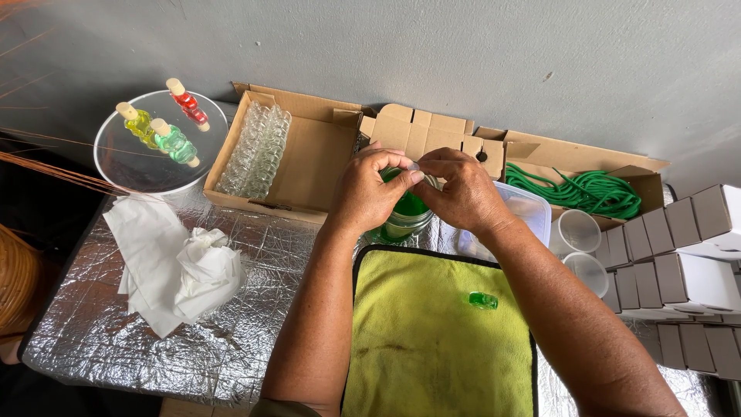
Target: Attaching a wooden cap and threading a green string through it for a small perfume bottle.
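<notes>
— Well, what have your fingers got?
— My left hand and right hand pinch closed on something tiny, hidden, above the green jar at the yellow cloth's far edge.

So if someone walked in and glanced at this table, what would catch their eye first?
Probably the left hand and right hand meeting fingertip to fingertip over a jar of green liquid at the table's middle. Next, the yellow cloth below them with a small green bottle lying on it. At far left, three coloured bottles lie on a clear round lid.
</notes>
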